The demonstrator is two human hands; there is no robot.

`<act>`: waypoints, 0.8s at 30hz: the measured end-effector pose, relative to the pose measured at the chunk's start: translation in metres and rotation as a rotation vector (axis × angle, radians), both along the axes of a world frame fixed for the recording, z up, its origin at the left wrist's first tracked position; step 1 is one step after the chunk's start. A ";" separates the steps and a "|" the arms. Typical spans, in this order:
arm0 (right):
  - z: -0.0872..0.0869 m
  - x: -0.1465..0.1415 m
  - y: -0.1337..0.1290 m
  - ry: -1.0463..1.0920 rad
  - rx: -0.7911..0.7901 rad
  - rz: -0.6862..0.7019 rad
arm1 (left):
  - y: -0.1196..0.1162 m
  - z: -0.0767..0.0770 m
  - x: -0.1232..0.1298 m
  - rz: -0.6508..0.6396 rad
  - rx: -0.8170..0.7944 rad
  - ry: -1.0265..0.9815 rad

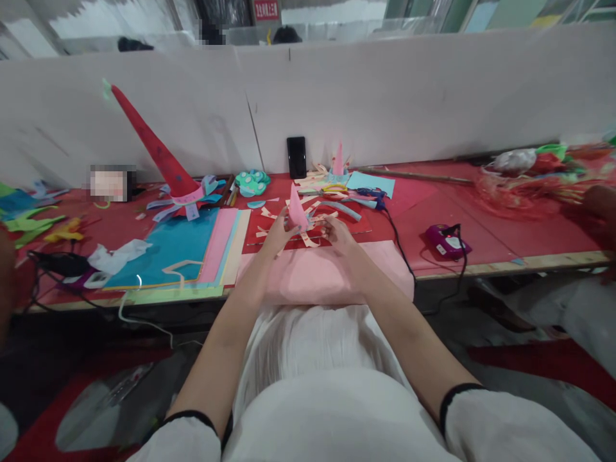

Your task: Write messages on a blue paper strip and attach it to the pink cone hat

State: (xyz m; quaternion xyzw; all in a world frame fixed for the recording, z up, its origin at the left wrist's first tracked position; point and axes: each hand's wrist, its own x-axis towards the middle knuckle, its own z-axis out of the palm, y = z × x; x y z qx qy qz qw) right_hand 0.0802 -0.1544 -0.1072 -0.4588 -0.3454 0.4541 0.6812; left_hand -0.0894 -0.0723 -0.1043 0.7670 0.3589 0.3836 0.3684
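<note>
A small pink cone hat (296, 210) stands upright before me, with pale printed strips (310, 240) spreading out around its base. My left hand (279, 235) is closed on the cone's lower left side, thumb in front. On the other side, my right hand (339, 235) has its fingers pinched together at the end of one of the strips. A red sheet (344, 221) lies beneath, and a folded pink cloth (327, 273) covers the table edge under my wrists.
A tall red cone hat (158, 144) stands at left behind coloured sheets (185, 247). A black phone (296, 158) leans on the partition (385, 96). A second pink cone (339, 159), a corded tool (373, 194) and a purple box (446, 242) are to the right. People sit at both sides.
</note>
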 end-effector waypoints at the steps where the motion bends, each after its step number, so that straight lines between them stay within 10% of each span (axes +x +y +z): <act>1: -0.002 0.001 0.004 0.000 0.003 0.002 | 0.002 -0.003 0.000 -0.013 -0.013 0.015; 24: -0.010 0.019 0.003 -0.445 -0.135 -0.762 | 0.009 -0.008 -0.003 -0.064 -0.082 0.096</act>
